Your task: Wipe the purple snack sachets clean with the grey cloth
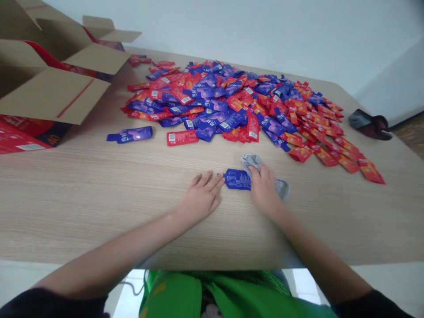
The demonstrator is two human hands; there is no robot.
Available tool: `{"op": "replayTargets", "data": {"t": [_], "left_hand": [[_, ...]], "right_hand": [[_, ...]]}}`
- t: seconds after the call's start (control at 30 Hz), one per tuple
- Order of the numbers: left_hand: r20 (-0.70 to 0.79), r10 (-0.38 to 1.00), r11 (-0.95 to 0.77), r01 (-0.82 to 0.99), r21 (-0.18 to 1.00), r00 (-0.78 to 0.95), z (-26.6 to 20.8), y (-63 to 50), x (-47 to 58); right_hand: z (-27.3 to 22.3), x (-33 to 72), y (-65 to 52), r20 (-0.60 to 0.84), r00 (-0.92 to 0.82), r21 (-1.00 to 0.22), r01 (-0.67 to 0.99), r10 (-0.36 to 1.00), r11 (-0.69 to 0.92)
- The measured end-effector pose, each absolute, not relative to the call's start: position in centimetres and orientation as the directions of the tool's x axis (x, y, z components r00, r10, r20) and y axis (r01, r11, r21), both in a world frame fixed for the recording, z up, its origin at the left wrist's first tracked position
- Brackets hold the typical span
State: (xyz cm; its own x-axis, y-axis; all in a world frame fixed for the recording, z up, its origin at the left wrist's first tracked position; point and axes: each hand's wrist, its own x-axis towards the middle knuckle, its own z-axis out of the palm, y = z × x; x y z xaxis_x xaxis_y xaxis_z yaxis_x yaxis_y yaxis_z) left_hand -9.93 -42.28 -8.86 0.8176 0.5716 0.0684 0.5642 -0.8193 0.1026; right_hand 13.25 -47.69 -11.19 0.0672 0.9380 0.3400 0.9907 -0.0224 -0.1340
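A blue sachet (237, 179) with white print lies flat on the table in front of me, its narrow neck pointing left. My left hand (202, 197) rests palm down with fingers stretched out, the fingertips touching that neck. Over the sachet's right end, my right hand (265, 189) is closed on a grey cloth (251, 162), which bunches out above the fingers and also shows to the right of the hand. The right end of the sachet is hidden under the hand and cloth.
A wide heap of red and blue sachets (212, 104) covers the back of the table. A single blue sachet (132, 134) and a red one (182, 138) lie before it. Open cardboard boxes (49, 95) stand at left; a dark object (369, 123) lies at far right.
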Motion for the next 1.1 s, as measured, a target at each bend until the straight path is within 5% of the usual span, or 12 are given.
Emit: {"op": "replayTargets", "data": {"t": [0.3,0.5,0.83,1.1], "left_hand": [[0.078,0.574,-0.818,0.566,0.098,0.815,-8.8,-42.6,-9.8],[0.087,0.586,-0.811,0.58,0.079,0.806,-9.0,-42.6,-9.8],[0.09,0.573,-0.82,0.568,0.075,0.815,-9.2,-42.4,-9.7],[0.124,0.554,-0.832,0.548,0.086,0.823,-9.1,-42.2,-9.9]], "right_hand": [[-9.1,12.2,-45.6,0.388,0.106,-0.362,0.931,0.915,0.045],[-9.5,6.7,-43.9,0.198,-0.097,-0.161,0.978,0.975,0.13],[-10.9,15.6,-46.2,0.215,0.097,-0.053,0.995,0.972,-0.088],[-8.9,12.6,-44.9,0.387,0.07,-0.31,0.949,0.919,0.058]]}}
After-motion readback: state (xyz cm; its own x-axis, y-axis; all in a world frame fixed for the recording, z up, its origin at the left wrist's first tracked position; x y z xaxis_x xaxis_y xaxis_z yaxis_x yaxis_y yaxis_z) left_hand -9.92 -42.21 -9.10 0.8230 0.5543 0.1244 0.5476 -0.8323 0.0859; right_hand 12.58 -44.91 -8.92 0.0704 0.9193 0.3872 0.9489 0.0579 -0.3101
